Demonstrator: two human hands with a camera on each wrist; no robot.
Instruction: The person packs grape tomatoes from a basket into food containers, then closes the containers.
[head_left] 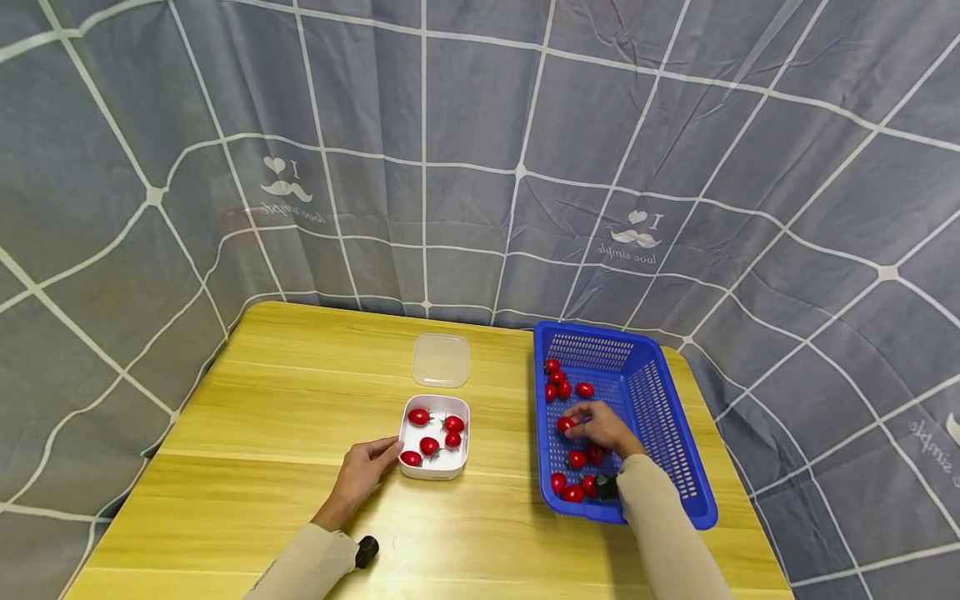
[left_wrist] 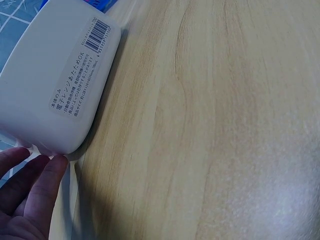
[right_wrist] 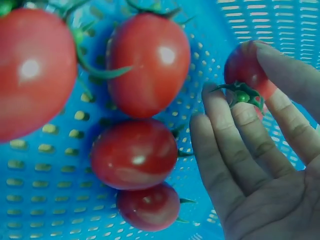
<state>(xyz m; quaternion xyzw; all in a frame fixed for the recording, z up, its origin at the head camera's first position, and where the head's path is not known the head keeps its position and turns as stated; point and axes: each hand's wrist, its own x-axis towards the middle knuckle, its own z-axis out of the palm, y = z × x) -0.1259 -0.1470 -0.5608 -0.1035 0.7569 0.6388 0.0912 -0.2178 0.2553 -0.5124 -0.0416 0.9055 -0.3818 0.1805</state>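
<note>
My left hand is at the near left corner of a white square food container. In the left wrist view its extended fingertips touch the corner of the container, whose side carries a printed barcode label. Several cherry tomatoes with green stems lie inside. Over the blue basket, my right hand pinches a cherry tomato between thumb and fingers, its green calyx facing the palm. More tomatoes lie on the basket's perforated floor beside the hand.
A translucent square lid lies flat on the wooden table behind the container. The basket stands at the table's right side. Grey checked curtains hang behind and on both sides.
</note>
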